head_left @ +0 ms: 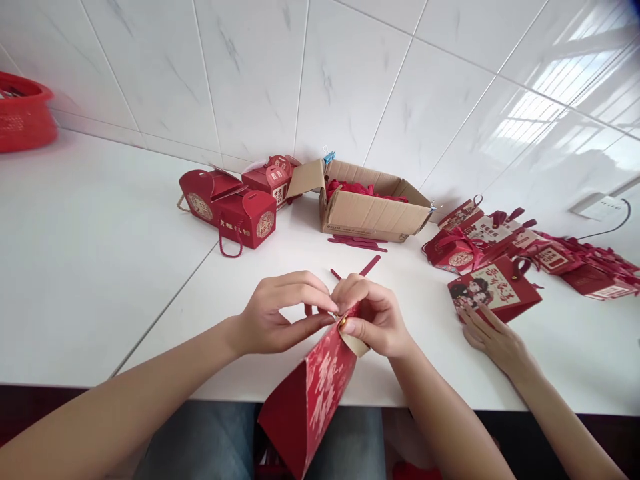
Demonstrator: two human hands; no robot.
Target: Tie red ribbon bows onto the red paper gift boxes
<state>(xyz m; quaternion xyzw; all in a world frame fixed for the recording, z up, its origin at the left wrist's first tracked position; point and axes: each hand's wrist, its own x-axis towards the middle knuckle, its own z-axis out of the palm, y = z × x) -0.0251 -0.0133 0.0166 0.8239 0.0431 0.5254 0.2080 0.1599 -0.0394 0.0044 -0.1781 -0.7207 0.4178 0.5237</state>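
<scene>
A flat-folded red paper gift box (pixel 313 393) with gold lettering hangs over the table's near edge. My left hand (pixel 280 317) pinches its upper end with thumb and fingertips. My right hand (pixel 373 317) is closed on the same end, gripping the tan inner flap, with a thin red ribbon strip (pixel 369 266) sticking up behind the fingers. Both hands meet at the box's top corner, above the white table (pixel 100 280).
Two assembled red boxes (pixel 235 210) with handles stand at the back, beside an open cardboard carton (pixel 367 207) holding red material. Flat red boxes (pixel 500 267) lie piled on the right, where another person's hand (pixel 493 337) rests. A red basin (pixel 23 110) sits far left.
</scene>
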